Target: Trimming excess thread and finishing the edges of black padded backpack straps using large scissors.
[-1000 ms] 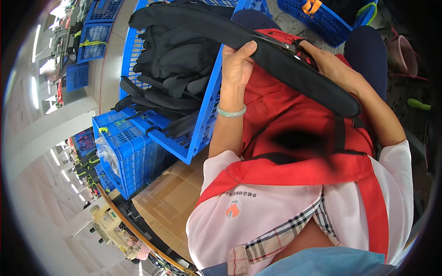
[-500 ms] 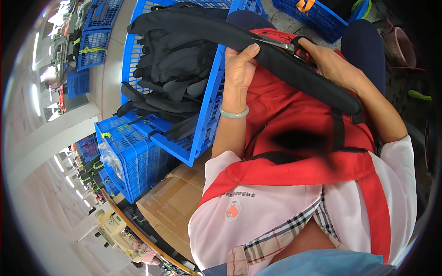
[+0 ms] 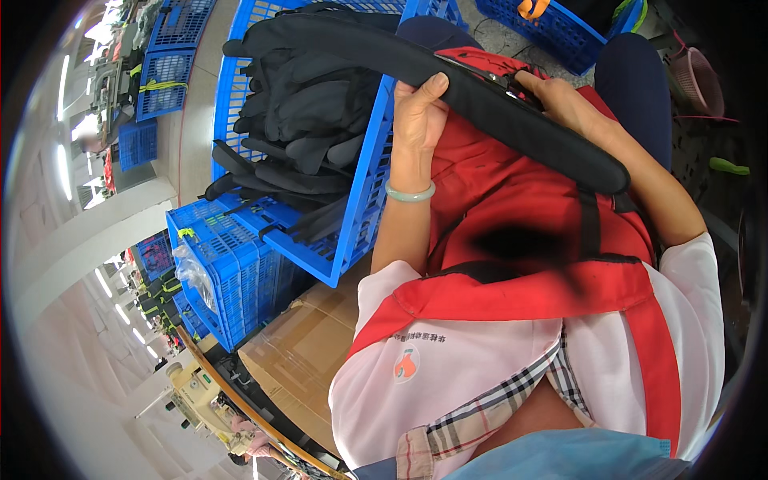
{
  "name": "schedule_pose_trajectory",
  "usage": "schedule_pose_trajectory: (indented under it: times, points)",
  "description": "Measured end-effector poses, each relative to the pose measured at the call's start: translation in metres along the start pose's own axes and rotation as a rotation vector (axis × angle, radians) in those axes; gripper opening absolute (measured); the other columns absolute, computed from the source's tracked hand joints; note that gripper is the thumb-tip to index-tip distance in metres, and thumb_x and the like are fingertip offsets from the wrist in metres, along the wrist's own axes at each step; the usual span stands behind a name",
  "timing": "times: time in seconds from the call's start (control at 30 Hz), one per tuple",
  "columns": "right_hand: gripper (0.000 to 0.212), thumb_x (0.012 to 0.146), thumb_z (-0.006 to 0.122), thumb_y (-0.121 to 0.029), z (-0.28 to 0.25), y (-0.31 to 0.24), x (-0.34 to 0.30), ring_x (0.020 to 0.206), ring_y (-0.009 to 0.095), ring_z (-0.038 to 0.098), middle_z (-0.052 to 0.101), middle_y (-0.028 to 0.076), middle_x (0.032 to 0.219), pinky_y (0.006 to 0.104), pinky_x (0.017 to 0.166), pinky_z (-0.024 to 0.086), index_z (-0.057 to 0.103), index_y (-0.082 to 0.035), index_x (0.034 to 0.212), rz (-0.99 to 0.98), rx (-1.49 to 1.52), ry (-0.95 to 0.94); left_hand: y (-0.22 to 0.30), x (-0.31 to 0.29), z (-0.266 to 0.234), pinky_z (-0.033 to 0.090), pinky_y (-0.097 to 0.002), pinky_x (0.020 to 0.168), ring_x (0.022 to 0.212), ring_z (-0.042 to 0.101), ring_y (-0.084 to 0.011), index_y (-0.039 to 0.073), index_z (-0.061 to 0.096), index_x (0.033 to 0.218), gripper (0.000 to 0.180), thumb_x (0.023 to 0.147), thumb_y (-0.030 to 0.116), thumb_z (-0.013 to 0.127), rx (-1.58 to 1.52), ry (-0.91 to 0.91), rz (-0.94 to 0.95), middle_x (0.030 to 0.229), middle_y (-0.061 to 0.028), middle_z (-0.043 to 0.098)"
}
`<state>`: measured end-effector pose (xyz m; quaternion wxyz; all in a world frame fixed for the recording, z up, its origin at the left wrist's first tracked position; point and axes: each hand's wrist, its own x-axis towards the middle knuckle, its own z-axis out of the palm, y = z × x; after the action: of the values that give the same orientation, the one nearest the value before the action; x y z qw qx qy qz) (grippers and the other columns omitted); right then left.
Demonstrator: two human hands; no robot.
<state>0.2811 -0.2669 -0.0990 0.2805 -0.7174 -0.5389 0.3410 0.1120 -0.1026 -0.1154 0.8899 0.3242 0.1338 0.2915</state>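
Observation:
A long black padded strap (image 3: 520, 128) with rounded ends stretches across my lap, its far part running left over the blue crate. My left hand (image 3: 420, 116), wearing a pale green bangle, is closed on the strap's middle, thumb on top. Just beyond the strap's far edge, my right hand (image 3: 564, 108) has its fingers curled round scissors (image 3: 510, 93); only a little of their metal shows, the rest hidden by the strap and fingers. Beneath lies my red apron (image 3: 496, 188). Many similar black straps (image 3: 300, 104) are heaped in the crate to my left.
The tilted blue plastic crate (image 3: 364, 188) stands close by my left arm. Below it are another blue crate (image 3: 240, 272) and a cardboard box (image 3: 300, 344). A further blue crate (image 3: 552, 32) is ahead, a pink basket (image 3: 696, 84) at far right. A sewing machine (image 3: 196, 392) stands lower left.
My right hand has shifted slightly left along the strap's far edge. The long scissor blades seen earlier are now mostly out of sight. My left hand keeps its hold.

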Motion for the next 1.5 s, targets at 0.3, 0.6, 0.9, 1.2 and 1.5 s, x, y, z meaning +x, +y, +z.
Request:
schedule_pose_trajectory:
  times: [0.3, 0.6, 0.9, 1.2, 1.5]
  points:
    - [0.037, 0.085, 0.062, -0.018, 0.004, 0.009, 0.003, 0.082, 0.044, 0.061, 0.062, 0.025, 0.083, 0.0459, 0.068, 0.045, 0.047, -0.002, 0.115, -0.052, -0.007, 0.07, 0.003, 0.001, 0.003, 0.052, -0.0359, 0.09, 0.095, 0.064, -0.0204, 0.005, 0.062, 0.107, 0.032, 0.078, -0.005, 0.071, -0.046, 0.033, -0.039, 0.1, -0.0059, 0.066]
    - [0.042, 0.084, 0.063, -0.018, 0.013, 0.007, 0.007, 0.084, 0.044, 0.061, 0.063, 0.025, 0.091, 0.0448, 0.071, 0.047, 0.045, -0.003, 0.12, -0.056, 0.015, 0.094, -0.001, 0.003, -0.001, 0.05, -0.0388, 0.094, 0.098, 0.063, -0.0202, 0.009, 0.062, 0.107, 0.031, 0.08, -0.002, 0.071, 0.024, -0.009, -0.008, 0.103, -0.0041, 0.066]
    - [0.035, 0.083, 0.065, -0.015, -0.005, -0.02, 0.007, 0.085, 0.046, 0.059, 0.062, 0.027, 0.09, 0.0476, 0.072, 0.046, 0.048, 0.001, 0.109, -0.158, -0.161, 0.155, -0.003, 0.002, 0.006, 0.052, -0.0349, 0.089, 0.09, 0.066, -0.0211, 0.003, 0.064, 0.102, 0.026, 0.078, -0.005, 0.071, 0.025, 0.003, 0.005, 0.096, -0.0084, 0.068]
    - [0.051, 0.084, 0.068, -0.027, 0.003, -0.005, 0.01, 0.083, 0.046, 0.057, 0.06, 0.027, 0.085, 0.0475, 0.071, 0.044, 0.046, 0.001, 0.119, -0.112, 0.066, 0.07, 0.007, 0.009, -0.001, 0.053, -0.035, 0.088, 0.091, 0.065, -0.021, 0.003, 0.062, 0.104, 0.028, 0.079, -0.002, 0.072, -0.049, 0.039, -0.005, 0.098, -0.0069, 0.066]
    - [0.059, 0.083, 0.068, -0.025, -0.008, -0.008, -0.001, 0.091, 0.047, 0.056, 0.06, 0.028, 0.091, 0.0495, 0.073, 0.042, 0.038, -0.002, 0.128, -0.129, -0.027, 0.018, 0.003, 0.01, -0.009, 0.052, -0.0397, 0.092, 0.096, 0.064, -0.0223, 0.006, 0.063, 0.107, 0.029, 0.081, 0.001, 0.072, -0.023, -0.008, -0.001, 0.101, -0.0063, 0.067]
